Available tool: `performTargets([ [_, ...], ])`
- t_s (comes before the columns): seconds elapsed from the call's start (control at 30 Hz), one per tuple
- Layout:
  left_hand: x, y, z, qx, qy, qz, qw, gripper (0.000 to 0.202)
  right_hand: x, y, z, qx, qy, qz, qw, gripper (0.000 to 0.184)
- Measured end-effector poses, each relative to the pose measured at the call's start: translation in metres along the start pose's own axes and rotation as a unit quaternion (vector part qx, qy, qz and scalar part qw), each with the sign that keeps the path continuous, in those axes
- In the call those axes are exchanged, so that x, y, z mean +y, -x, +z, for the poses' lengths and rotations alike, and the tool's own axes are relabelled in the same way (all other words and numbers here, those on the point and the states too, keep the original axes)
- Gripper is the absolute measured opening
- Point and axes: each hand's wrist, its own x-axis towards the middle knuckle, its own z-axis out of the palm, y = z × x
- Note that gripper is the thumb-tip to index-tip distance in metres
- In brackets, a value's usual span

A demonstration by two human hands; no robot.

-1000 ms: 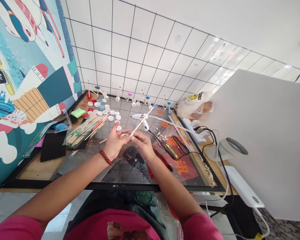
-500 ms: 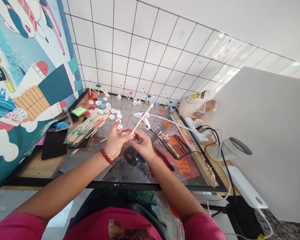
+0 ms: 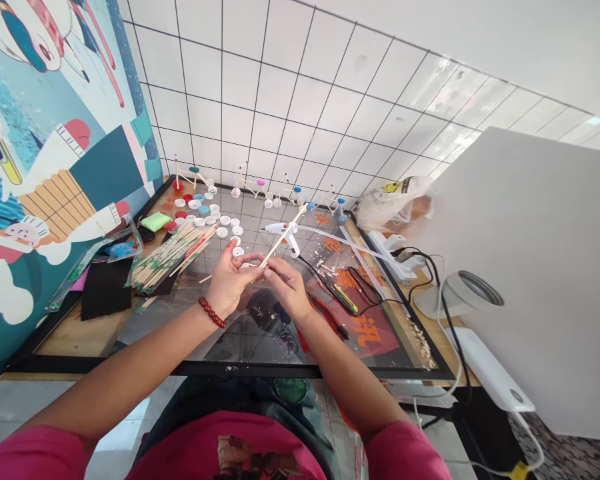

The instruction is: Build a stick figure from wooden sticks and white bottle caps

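A pale wooden chopstick (image 3: 284, 235) slants up and away between my hands, its lower end at my fingertips. My left hand (image 3: 230, 277), with a red bead bracelet at the wrist, pinches it from the left. The fingers of my right hand (image 3: 287, 283) close on the same lower end. Just beyond the chopstick lies a white glue gun (image 3: 285, 231) on the glass tabletop. To the left of my hands is a pile of chopsticks (image 3: 173, 257), many in green-printed wrappers. White, red and blue bottle caps (image 3: 222, 232) are spread behind that pile.
Several small bike-shaped stick models (image 3: 253, 189) line the table's back edge. Right of my hands lie a yellow-green utility knife (image 3: 345, 300), red-handled pliers (image 3: 333, 319), black cord and clear glue sticks (image 3: 363, 263). A white power strip (image 3: 397, 257) sits at the right edge.
My right fingers have shifted slightly around the lower end of the chopstick. The view has tilted a little; the chopstick stays in both hands.
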Motion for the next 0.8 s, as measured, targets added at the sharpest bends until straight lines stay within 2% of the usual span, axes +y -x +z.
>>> performTargets([
  [0.2, 0.0, 0.002, 0.002, -0.003, -0.002, -0.015, 1.0, 0.11, 0.003, -0.002, 0.0, 0.037, -0.027, 0.025, 0.999, 0.04],
  [0.6, -0.003, 0.0, -0.001, 0.019, 0.006, -0.027, 0.999, 0.104, 0.0, -0.005, 0.002, 0.027, 0.04, -0.01, 0.999, 0.036],
  [0.67, -0.002, -0.002, -0.001, 0.018, -0.005, -0.013, 1.0, 0.105, -0.004, -0.005, -0.004, 0.023, 0.076, -0.023, 0.997, 0.03],
  [0.73, 0.0, -0.003, -0.003, 0.019, -0.017, 0.001, 1.0, 0.105, -0.01, 0.003, -0.02, 0.039, 0.157, -0.027, 0.986, 0.02],
  [0.8, 0.002, -0.006, -0.004, 0.026, -0.021, 0.007, 0.999, 0.104, -0.015, 0.023, -0.045, 0.049, 0.288, -0.014, 0.956, 0.018],
])
